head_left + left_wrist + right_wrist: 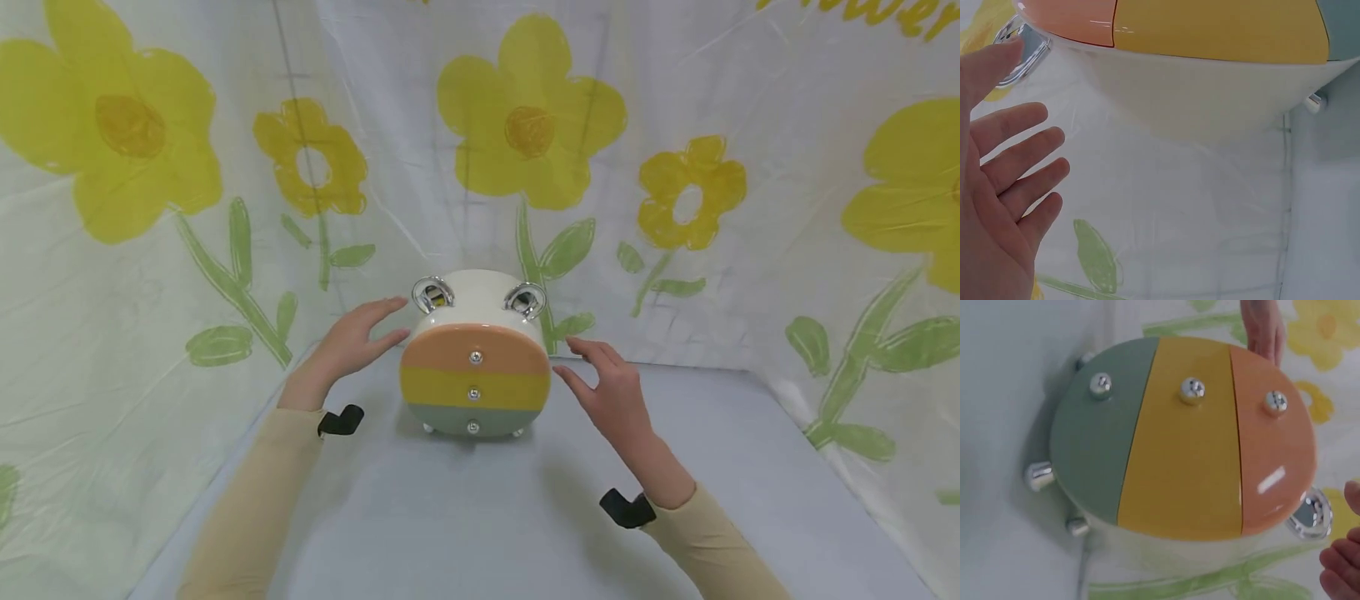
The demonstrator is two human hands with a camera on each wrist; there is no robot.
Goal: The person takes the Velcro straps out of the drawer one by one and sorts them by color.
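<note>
A small rounded drawer cabinet (474, 379) with a white body stands on the table. Its oval front has an orange drawer (438, 346), a yellow drawer (438, 387) and a green drawer (438, 414), each with a silver knob. Two silver ring-shaped pieces, a left one (432, 294) and a right one (525, 301), stick up from its top. My left hand (348, 343) hovers at the cabinet's upper left, fingers extended; in the left wrist view its thumb (994, 65) overlaps the ring. On the other side, my right hand (611, 387) is held with relaxed fingers, apart from the cabinet. Neither hand holds anything.
The cabinet rests on short silver feet (1040, 476) on a pale tabletop (450, 517). Close behind it hangs a white sheet (405, 167) printed with yellow flowers, which also runs along both sides. Each wrist wears a black strap mount (628, 508).
</note>
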